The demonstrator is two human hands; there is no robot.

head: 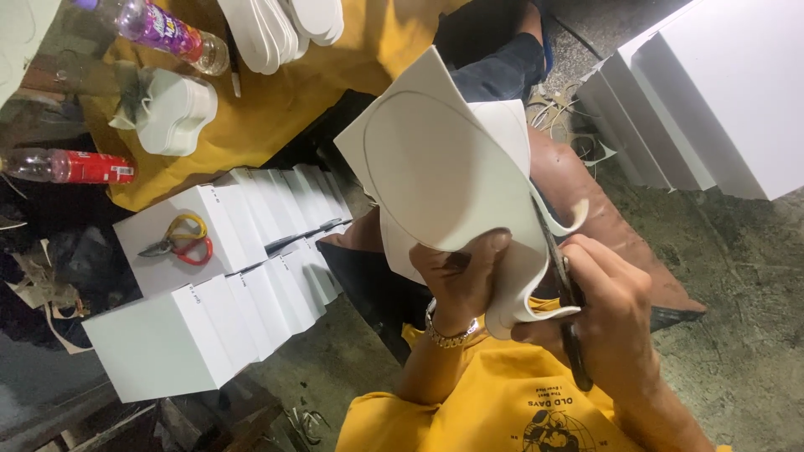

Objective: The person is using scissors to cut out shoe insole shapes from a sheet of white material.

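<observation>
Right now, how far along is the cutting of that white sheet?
Done: the cut has freed a curling strip along the sheet's right side, and stacks of cut white shapes lie on the yellow cloth. In hand: the left hand holds the white sheet while the right hand works the scissors. Left: most of the drawn oval outline remains uncut.

We've got our left hand (459,276) pinching a white foam sheet (435,167) with an oval outline drawn on it, while our right hand (607,293) works dark scissors (563,289) along its edge, a cut strip curling off. Off to the left, yellow-and-red scissors (186,240) lie on stacked white boxes (209,285), with two plastic bottles nearby.
</observation>
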